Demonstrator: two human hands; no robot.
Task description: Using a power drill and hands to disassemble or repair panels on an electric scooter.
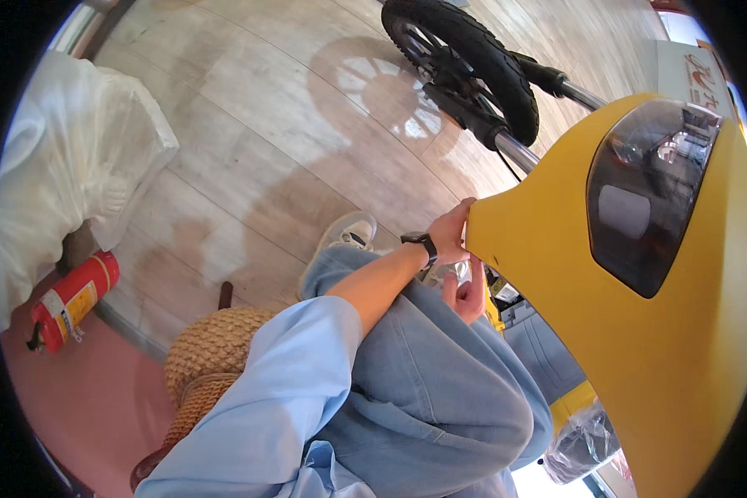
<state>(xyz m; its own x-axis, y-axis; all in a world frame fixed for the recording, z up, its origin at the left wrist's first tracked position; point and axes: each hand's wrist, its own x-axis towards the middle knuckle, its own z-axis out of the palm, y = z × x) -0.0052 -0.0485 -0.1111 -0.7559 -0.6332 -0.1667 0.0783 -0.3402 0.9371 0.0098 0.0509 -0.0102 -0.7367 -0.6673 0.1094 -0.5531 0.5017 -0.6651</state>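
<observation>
A yellow front cowl (548,207) of a scooter, with a dark glossy headlight lens (651,199), fills the right side. My left hand (451,232), a black watch on its wrist, grips the cowl's pointed left corner; some of its fingertips are hidden at the edge. Just below it is my right hand (469,297), palm partly showing. Its index finger stretches up to the cowl's lower edge, the thumb stands apart and the other fingers curl in. Between thumb and index finger I see nothing held. A small dark hole shows in the cowl near that fingertip.
Beyond the cowl, the front wheel (473,62) and fork stand on the wood-look floor (249,108). At left are a white plastic-covered bulk (83,141) and a red fire extinguisher (75,300). A woven seat (216,344) is beside my left arm. Grey scooter parts (544,349) show under the cowl.
</observation>
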